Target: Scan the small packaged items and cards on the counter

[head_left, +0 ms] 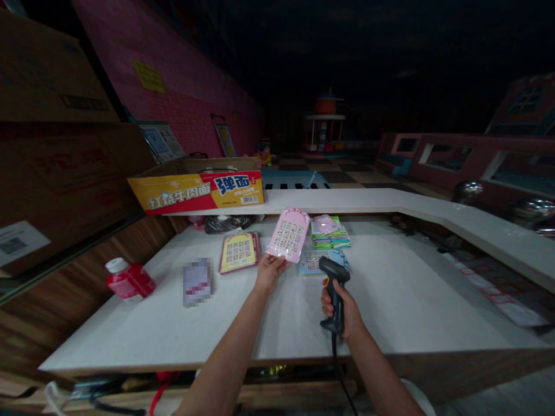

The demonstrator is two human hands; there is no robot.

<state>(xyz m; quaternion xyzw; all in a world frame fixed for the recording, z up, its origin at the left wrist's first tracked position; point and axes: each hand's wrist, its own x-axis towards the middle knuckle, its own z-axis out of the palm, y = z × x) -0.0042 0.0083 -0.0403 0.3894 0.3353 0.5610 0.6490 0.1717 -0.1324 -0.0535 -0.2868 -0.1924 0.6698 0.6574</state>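
My left hand point(271, 271) pinches the lower edge of a pink sticker sheet pack point(289, 234) with an arched top, tilted up over the white desk. A black barcode scanner point(335, 297) is in my right hand point(347, 312), its head pointing up and its cord hanging over the desk's front edge. Behind the scanner lies a blue sticker pack point(314, 262), partly covered by it. To the left of my left hand rests a yellow sticker pack point(238, 253) on others. A stack of green packs point(332, 238) with a small pink one on top lies behind the blue pack.
On the desk point(173, 341) stand a red bottle with a white cap point(130, 281) at left and a blurred-out flat item point(198, 282). A noodle carton point(197, 190) sits on the raised ledge point(347, 200) at the back. Large cardboard boxes point(65, 173) rise at left.
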